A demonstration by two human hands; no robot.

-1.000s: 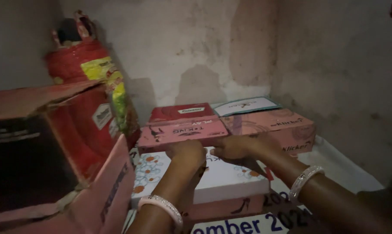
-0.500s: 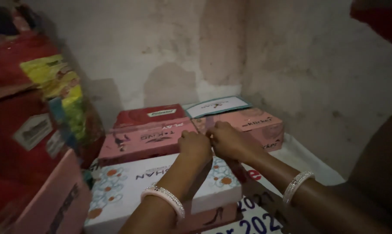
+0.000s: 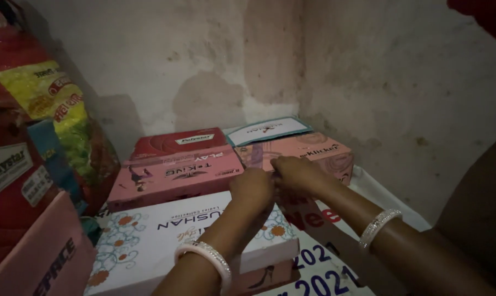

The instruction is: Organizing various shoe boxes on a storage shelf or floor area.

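Near the centre of the frame the left hand (image 3: 252, 189) and the right hand (image 3: 294, 172) meet, knuckles up and fingers curled inward, right at the gap between 2 pink shoe boxes. The left hand is clenched over the near right corner of the pink box (image 3: 174, 172) that lies left of centre; whether it actually grips the lid edge cannot be told, since the fingertips are hidden. The right hand is curled against the near left edge of the paler pink box (image 3: 314, 151) right of centre, and its grasp cannot be told either. Each wrist wears a pale bangle, the left bangle (image 3: 207, 255) low in the frame, the right bangle (image 3: 377, 227) at lower right. Below the left forearm lies a white box with orange flowers (image 3: 133, 244), in the lower left middle. Behind the pink box sits a red box (image 3: 179, 142), and beside that, upper centre, a white box with a teal border (image 3: 267, 130). A red sack with a yellow and green label (image 3: 45, 120) fills the left edge. Stained plaster walls (image 3: 368, 71) form the corner behind.
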